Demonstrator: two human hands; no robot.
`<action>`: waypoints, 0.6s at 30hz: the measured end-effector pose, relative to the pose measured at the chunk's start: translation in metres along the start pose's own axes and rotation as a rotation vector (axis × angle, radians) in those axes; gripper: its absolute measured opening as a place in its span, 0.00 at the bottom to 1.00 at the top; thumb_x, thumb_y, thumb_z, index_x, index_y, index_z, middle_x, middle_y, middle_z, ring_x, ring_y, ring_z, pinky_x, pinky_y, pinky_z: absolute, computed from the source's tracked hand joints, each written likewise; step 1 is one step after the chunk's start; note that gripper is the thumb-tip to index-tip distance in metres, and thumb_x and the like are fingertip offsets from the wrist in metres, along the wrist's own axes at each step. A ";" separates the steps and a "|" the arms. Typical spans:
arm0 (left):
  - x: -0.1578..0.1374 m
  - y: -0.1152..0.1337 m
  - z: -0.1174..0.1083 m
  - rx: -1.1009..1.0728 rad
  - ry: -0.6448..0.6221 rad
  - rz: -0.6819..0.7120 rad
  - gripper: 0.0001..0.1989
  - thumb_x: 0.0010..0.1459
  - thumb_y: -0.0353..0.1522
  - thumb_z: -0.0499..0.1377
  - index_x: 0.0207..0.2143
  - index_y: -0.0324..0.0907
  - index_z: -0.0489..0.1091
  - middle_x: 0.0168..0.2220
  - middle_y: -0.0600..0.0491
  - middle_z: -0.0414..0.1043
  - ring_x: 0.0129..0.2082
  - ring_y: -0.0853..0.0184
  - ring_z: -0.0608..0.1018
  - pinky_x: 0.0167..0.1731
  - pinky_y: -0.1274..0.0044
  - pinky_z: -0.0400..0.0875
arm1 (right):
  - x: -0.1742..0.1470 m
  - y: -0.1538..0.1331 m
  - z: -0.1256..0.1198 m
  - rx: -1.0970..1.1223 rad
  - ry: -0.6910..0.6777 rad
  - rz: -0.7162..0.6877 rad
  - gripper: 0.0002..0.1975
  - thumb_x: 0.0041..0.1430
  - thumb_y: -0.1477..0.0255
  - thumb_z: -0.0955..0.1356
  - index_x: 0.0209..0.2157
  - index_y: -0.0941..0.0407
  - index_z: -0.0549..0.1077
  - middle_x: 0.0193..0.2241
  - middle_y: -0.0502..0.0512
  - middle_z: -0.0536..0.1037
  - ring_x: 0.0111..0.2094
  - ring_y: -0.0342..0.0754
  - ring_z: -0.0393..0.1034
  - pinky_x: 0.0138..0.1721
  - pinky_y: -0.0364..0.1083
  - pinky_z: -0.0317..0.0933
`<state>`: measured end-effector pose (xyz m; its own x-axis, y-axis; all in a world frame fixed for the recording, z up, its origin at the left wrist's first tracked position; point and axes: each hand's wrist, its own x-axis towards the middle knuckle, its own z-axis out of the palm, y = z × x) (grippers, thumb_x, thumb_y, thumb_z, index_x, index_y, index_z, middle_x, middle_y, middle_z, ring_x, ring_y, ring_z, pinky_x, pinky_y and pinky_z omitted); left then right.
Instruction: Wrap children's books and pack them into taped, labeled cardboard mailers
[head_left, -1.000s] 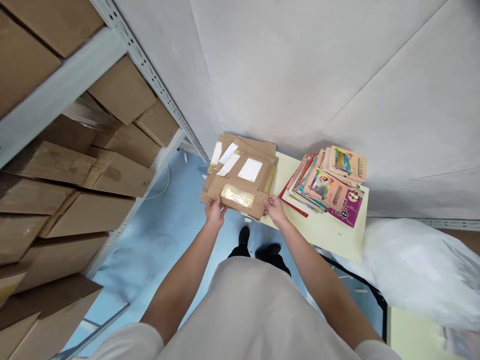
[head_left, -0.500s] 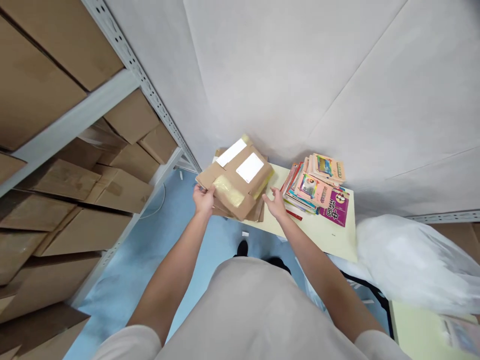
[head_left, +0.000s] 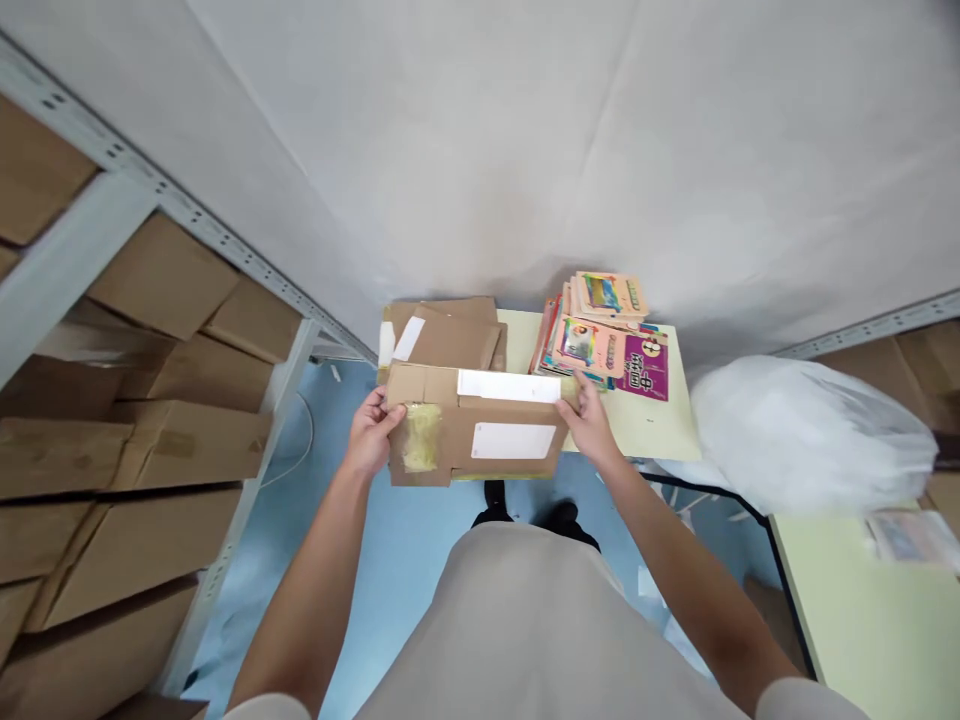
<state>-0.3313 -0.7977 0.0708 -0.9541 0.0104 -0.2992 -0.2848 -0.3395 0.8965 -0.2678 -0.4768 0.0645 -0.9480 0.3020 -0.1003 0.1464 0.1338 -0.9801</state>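
Note:
A flat cardboard box (head_left: 461, 440) with two white labels and yellowish tape is held up in front of the table's near edge. My left hand (head_left: 371, 432) grips its left end, thumb on top. At the opposite end, my right hand (head_left: 589, 420) pinches the upper right corner. Behind it, more flattened cardboard (head_left: 457, 340) lies on the pale yellow table (head_left: 660, 430). To the right of that, a pile of books (head_left: 581, 345) with peach covers stands beside a purple book (head_left: 646, 368).
Shelving (head_left: 135, 200) packed with cardboard boxes (head_left: 150, 550) runs along the left. A large white plastic bag (head_left: 810, 430) bulges at the right, near a second pale table (head_left: 862, 600). A white wall (head_left: 465, 150) rises behind the table. Blue floor (head_left: 300, 580) shows below.
The box has been lifted off the other cardboard, turned level and brought nearer to me. My right hand, apart from it before, now grips its right end. The view has shifted.

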 end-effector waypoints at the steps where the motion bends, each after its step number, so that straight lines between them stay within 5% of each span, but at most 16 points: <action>1: -0.002 -0.004 0.015 0.007 -0.040 -0.024 0.31 0.30 0.37 0.72 0.40 0.45 0.68 0.30 0.54 0.75 0.27 0.68 0.76 0.28 0.79 0.69 | -0.014 0.000 -0.016 0.057 0.041 0.031 0.35 0.52 0.62 0.69 0.60 0.51 0.54 0.50 0.59 0.71 0.50 0.52 0.67 0.50 0.53 0.63; 6: -0.018 -0.036 0.108 0.083 -0.300 -0.147 0.35 0.32 0.38 0.72 0.45 0.47 0.66 0.31 0.54 0.75 0.30 0.66 0.77 0.31 0.76 0.71 | -0.088 0.004 -0.112 0.159 0.351 0.122 0.34 0.52 0.64 0.69 0.59 0.50 0.55 0.34 0.52 0.77 0.36 0.49 0.72 0.39 0.48 0.67; 10: -0.048 -0.081 0.194 0.197 -0.518 -0.226 0.32 0.36 0.39 0.71 0.45 0.48 0.65 0.33 0.54 0.75 0.32 0.66 0.77 0.36 0.75 0.71 | -0.156 0.017 -0.189 0.177 0.676 0.105 0.23 0.48 0.63 0.71 0.47 0.52 0.67 0.33 0.52 0.77 0.34 0.48 0.72 0.37 0.47 0.66; 13: -0.088 -0.124 0.265 0.285 -0.696 -0.232 0.28 0.38 0.39 0.70 0.42 0.47 0.64 0.36 0.52 0.76 0.37 0.64 0.77 0.41 0.72 0.71 | -0.217 0.032 -0.244 0.187 0.895 0.095 0.15 0.48 0.62 0.71 0.36 0.53 0.70 0.32 0.52 0.78 0.33 0.49 0.71 0.37 0.48 0.65; 18: -0.187 -0.206 0.372 0.403 -0.941 -0.193 0.29 0.41 0.38 0.68 0.45 0.46 0.62 0.46 0.47 0.72 0.45 0.61 0.75 0.47 0.68 0.68 | -0.332 0.066 -0.325 0.242 1.191 0.104 0.14 0.49 0.61 0.70 0.36 0.53 0.70 0.33 0.53 0.78 0.35 0.50 0.71 0.40 0.50 0.65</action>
<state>-0.1286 -0.3800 0.0641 -0.5261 0.8192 -0.2286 -0.2852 0.0833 0.9548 0.1483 -0.2618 0.0885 -0.0644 0.9943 -0.0855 0.0290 -0.0838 -0.9961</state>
